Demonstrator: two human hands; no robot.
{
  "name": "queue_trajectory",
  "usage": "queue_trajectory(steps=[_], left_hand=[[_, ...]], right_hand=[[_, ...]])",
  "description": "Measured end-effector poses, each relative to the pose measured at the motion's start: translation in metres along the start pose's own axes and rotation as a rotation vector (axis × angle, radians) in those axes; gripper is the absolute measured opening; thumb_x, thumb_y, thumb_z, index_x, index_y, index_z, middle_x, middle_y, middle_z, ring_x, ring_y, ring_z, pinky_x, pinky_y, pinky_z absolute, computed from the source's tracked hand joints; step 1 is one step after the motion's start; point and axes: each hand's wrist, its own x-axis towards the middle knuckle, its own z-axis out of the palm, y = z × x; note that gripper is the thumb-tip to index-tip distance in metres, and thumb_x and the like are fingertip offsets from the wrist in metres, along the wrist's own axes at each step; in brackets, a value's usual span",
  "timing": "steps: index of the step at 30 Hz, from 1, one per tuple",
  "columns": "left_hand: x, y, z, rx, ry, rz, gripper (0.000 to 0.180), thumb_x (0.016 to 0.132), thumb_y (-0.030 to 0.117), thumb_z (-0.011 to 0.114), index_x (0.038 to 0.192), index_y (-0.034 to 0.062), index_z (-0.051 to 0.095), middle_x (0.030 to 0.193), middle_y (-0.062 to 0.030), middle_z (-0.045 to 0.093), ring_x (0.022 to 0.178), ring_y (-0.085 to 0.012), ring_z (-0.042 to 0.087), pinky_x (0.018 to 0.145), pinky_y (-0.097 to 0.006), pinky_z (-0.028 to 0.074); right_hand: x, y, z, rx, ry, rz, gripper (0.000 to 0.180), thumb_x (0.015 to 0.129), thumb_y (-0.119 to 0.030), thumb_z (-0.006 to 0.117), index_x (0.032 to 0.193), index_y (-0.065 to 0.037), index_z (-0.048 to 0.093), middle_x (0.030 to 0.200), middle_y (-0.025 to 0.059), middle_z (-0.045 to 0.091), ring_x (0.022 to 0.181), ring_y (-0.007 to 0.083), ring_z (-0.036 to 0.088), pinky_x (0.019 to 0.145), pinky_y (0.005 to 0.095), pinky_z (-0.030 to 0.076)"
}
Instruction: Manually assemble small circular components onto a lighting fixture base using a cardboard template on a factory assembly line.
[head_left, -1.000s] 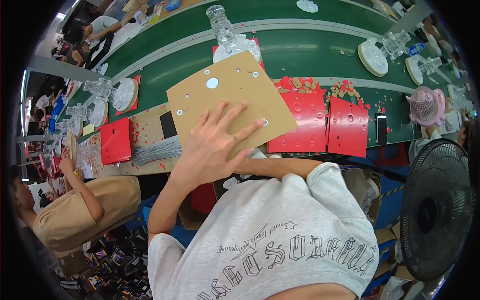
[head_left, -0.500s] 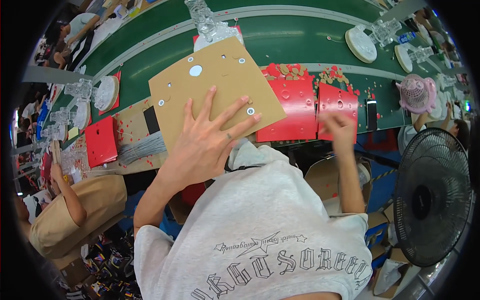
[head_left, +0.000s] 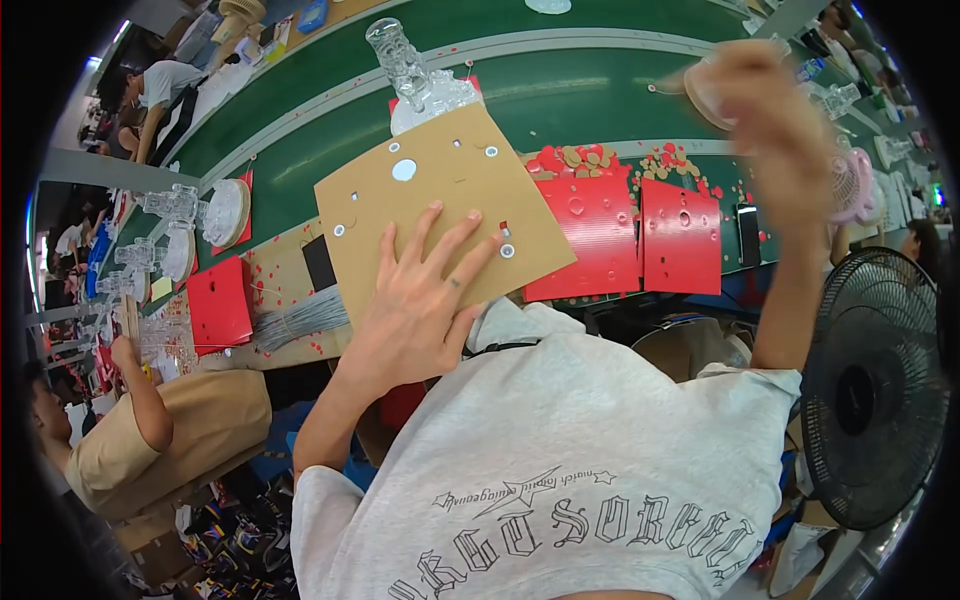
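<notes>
My left hand lies with fingers spread on a tan cardboard sheet, which sits tilted on the bench. Its face has one larger white round hole, a few small slots and several small round rings near the corners. A little red shows in a slot beside the index finger. My right hand is raised at the upper right, smeared by motion, so its fingers and anything in them cannot be made out. Behind it, a clear piece with a round base is partly hidden. Just past the sheet stands a clear figure-like plastic piece.
Two red sheets lie right of the cardboard, with red and tan cut-out discs behind them. Thin grey wires and red sheets lie to the left. A pink fan and a large black fan stand right. A co-worker sits left.
My right hand has swung up and away to the right from above the red sheet. My left hand has stayed flat on the cardboard. The whole view has shifted slightly.
</notes>
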Motion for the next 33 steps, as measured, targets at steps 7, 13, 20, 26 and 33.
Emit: queue_trajectory(steps=[7, 13, 20, 26, 33], left_hand=[[-0.003, 0.001, 0.000, -0.035, 0.001, -0.039, 0.074, 0.079, 0.017, 0.067, 0.151, 0.0194, 0.048, 0.154, -0.0132, 0.040, 0.143, -0.0447, 0.031, 0.115, -0.068, 0.022], [-0.003, -0.003, 0.003, -0.135, 0.035, -0.082, 0.073, 0.076, 0.015, 0.072, 0.147, 0.0195, 0.053, 0.156, -0.0102, 0.041, 0.144, -0.0433, 0.032, 0.115, -0.068, 0.022], [-0.005, -0.001, 0.004, -0.128, 0.033, -0.065, 0.069, 0.075, 0.016, 0.074, 0.142, 0.0222, 0.058, 0.156, -0.0085, 0.043, 0.145, -0.0423, 0.032, 0.115, -0.070, 0.023], [-0.005, -0.006, 0.005, -0.129, 0.040, -0.035, 0.066, 0.077, 0.020, 0.074, 0.142, 0.0192, 0.059, 0.154, -0.0094, 0.044, 0.143, -0.0416, 0.034, 0.112, -0.072, 0.024], [-0.008, -0.009, 0.003, -0.126, 0.040, -0.018, 0.065, 0.077, 0.020, 0.074, 0.141, 0.0177, 0.060, 0.155, -0.0094, 0.044, 0.144, -0.0417, 0.034, 0.113, -0.072, 0.023]], right_hand=[[-0.006, -0.034, 0.141, 0.239, -0.363, -0.027, 0.023, 0.073, 0.001, 0.073, 0.095, -0.007, 0.076, 0.086, 0.0039, 0.065, 0.078, 0.0225, 0.066, 0.065, 0.0357, 0.055], [-0.004, -0.032, 0.135, 0.151, -0.455, -0.078, 0.036, 0.070, 0.001, 0.072, 0.105, -0.008, 0.076, 0.092, 0.0057, 0.062, 0.083, 0.0225, 0.065, 0.064, 0.0351, 0.056], [0.002, -0.037, 0.126, 0.086, -0.581, -0.116, 0.039, 0.075, -0.004, 0.069, 0.114, -0.008, 0.075, 0.087, 0.0046, 0.057, 0.079, 0.0198, 0.062, 0.059, 0.0336, 0.054], [0.004, -0.039, 0.126, 0.051, -0.645, -0.164, 0.037, 0.079, -0.009, 0.068, 0.116, -0.008, 0.074, 0.088, 0.0048, 0.055, 0.080, 0.0196, 0.061, 0.060, 0.0338, 0.053], [0.002, -0.044, 0.130, 0.047, -0.691, -0.198, 0.039, 0.081, -0.012, 0.066, 0.119, -0.003, 0.071, 0.096, 0.0075, 0.054, 0.084, 0.0220, 0.060, 0.064, 0.0346, 0.054]])
